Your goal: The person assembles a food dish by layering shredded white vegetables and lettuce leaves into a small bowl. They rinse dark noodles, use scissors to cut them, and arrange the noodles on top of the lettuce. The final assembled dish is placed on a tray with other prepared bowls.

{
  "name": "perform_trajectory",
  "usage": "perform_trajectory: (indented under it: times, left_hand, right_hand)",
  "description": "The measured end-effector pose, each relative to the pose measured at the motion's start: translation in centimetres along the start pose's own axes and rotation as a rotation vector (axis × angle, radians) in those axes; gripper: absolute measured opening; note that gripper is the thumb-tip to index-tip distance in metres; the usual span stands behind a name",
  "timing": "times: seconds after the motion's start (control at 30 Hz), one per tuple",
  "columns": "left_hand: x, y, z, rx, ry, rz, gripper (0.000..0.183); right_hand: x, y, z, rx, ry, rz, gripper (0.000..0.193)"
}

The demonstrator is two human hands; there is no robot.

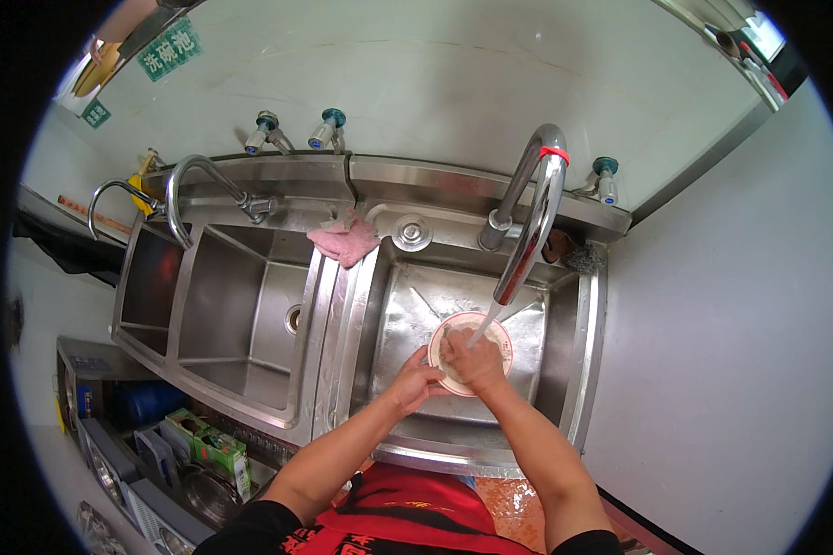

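Read all clock directions with the bowl as the dial centre and 12 o'clock toward the wall. You are holding the red-rimmed bowl (pixel 506 344) within the right-hand steel basin (pixel 584 370), below the spout; whether its underside is touching the basin floor, you cannot tell from this view. Your left hand (pixel 419 381) is supporting the bowl at 8 o'clock, its grip pinching the rim. Your right hand (pixel 475 363) is reaching over the near rim from 5 o'clock, and its fingers are bending inside the bowl. The state of the right grip is not determinable: the fingers are hiding whatever lies beneath them.

The tall gooseneck faucet (pixel 558 190), bearing a red band, is standing behind the basin toward 1 o'clock. Its water stream (pixel 484 324) is running down onto the right hand and into the bowl.

A round metal sink strainer (pixel 412 233) is resting on the rear ledge at 11 o'clock. A pink cloth (pixel 345 242) is lying over the divider between 10 and 11 o'clock. A steel-wool scourer (pixel 583 260) is sitting in the rear corner between 1 and 2 o'clock. The left-hand basin (pixel 217 296) is occupying 9 o'clock, with a second gooseneck faucet (pixel 194 165) arching over it at 10 o'clock. A green carton (pixel 220 450) is standing at 8 o'clock, beyond the sink's front edge.
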State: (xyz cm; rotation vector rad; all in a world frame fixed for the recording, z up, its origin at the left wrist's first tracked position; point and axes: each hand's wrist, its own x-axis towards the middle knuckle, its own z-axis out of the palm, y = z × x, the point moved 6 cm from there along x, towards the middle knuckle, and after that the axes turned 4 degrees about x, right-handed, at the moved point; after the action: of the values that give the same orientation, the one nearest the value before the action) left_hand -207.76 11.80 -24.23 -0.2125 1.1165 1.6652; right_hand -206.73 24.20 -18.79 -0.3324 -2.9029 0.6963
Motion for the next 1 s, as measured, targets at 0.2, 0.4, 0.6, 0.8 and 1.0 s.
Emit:
perform_trajectory:
  times: [0.2,0.4,0.6,0.8,1.0]
  left_hand:
    - [0.2,1.2,0.1,0.001,-0.048,0.005,0.061]
    - [-1.0,2.7,0.8,-0.025,-0.010,0.042,0.060]
    - [-1.5,2.3,0.0,0.032,-0.001,0.055,0.059]
    - [-1.0,0.2,-0.1,-0.003,-0.002,0.006,0.062]
    - [-0.6,1.3,0.8,0.001,-0.021,0.005,0.059]
  right_hand:
    - [0.6,-2.1,-4.2,0.004,-0.045,-0.299,0.030]
    - [0.2,-3.6,-6.5,0.007,0.004,-0.018,0.057]
    - [0.8,-2.7,-1.7,-0.012,-0.025,0.070,0.037]
    - [-0.2,0.1,0.1,-0.033,-0.146,0.049,0.019]
    - [-0.6,-2.2,-5.8,-0.008,0.001,-0.106,0.052]
